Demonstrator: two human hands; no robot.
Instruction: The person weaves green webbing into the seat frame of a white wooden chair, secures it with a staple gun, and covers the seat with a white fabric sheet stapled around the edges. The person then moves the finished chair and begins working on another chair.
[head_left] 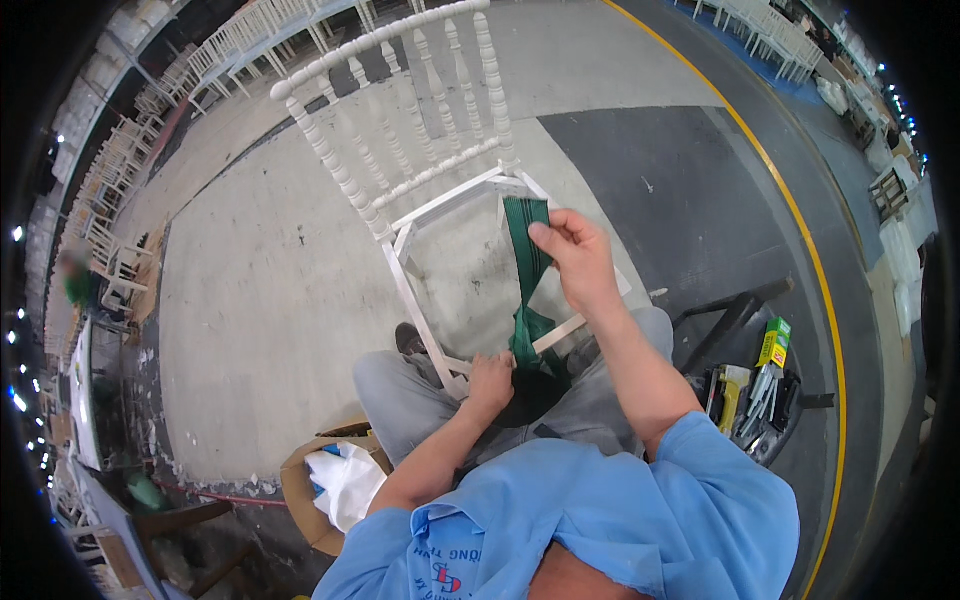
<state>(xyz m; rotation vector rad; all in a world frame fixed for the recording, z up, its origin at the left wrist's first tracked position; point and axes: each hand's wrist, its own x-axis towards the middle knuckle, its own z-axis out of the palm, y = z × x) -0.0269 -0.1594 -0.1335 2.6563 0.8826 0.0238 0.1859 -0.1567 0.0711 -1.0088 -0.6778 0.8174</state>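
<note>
A white chair with turned spindles in its back (430, 95) stands before me, its open seat frame (415, 300) reaching to my knees. Dark green webbing strap (526, 245) runs across the right part of that seat opening. Its upper end is pinched between thumb and fingers of my right hand (582, 262), near the back of the seat. Lower down, the strap twists and bunches over the front rail (562, 332). There my left hand (488, 384) is closed over the rail beside the bunched strap; its fingertips are partly hidden.
A cardboard box (300, 500) with white material sits at my left. At my right, a black seat holds a green-yellow box (774, 342), silver staple strips (762, 395) and tools. Rows of white chairs (110, 180) and a person (80, 280) are farther off.
</note>
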